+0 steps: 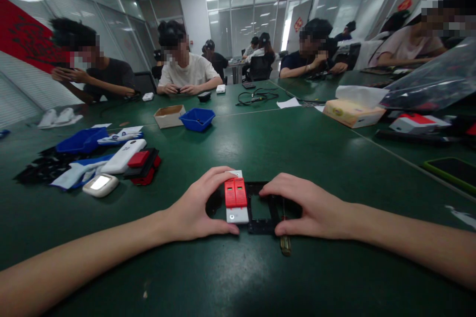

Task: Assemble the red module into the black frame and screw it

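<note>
A white module (237, 215) with two red blocks (235, 192) side by side and small green windows lies in front of me. My left hand (195, 204) grips it, fingers over its far end and thumb at its near end. Against its right side is a black rectangular plastic frame (260, 228) with an open middle. My right hand (310, 206) holds that frame, fingers at the far edge and thumb near its close right corner. A screwdriver with an amber see-through handle (285, 246) lies partly under my right hand, its shaft mostly hidden.
On the left lie black parts, gloves, a white case (124, 156), red-and-black pieces (143, 166) and a small white device (100, 185). A blue bin (197, 120) and cardboard box (169, 118) stand ahead. A tissue pack (353, 113) sits right. Several people sit around the green table.
</note>
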The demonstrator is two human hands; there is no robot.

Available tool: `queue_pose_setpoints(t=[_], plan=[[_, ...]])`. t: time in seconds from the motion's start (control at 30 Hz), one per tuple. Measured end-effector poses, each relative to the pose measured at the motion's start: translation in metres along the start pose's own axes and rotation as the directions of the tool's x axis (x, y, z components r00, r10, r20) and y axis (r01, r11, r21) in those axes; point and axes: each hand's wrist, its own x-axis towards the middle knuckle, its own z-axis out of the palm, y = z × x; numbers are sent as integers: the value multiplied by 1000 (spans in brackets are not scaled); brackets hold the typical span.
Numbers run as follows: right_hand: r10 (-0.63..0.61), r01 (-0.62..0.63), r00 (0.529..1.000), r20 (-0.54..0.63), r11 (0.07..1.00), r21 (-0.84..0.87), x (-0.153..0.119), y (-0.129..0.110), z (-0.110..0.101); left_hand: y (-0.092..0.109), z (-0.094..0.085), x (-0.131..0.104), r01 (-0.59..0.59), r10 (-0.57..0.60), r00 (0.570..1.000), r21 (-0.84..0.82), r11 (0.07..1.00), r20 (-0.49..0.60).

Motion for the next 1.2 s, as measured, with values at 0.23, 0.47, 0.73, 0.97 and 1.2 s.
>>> queue_pose_setpoints(t=[0.23, 0.47, 0.73, 0.97, 1.2], plan=[[5, -5, 1000, 2, 999, -47, 4, -7, -1, -3, 2, -5, -59, 61, 998, 96, 994, -22], [2, -1, 997, -78, 1000, 10, 3, -5, 1, 0, 1, -1, 15, -14, 999, 48, 999, -36], [421, -280, 903, -88, 731, 623, 6, 1, 0, 3, -1, 4, 66, -64, 996, -40, 997, 57], [629, -296, 767, 124, 175, 939, 10, 20, -1, 1, -1, 3, 112, -109, 987, -19, 994, 120], [619, -251, 768, 166, 52, 967, 13, 22, -1, 2, -1, 3, 116, -115, 985, 3, 993, 129]])
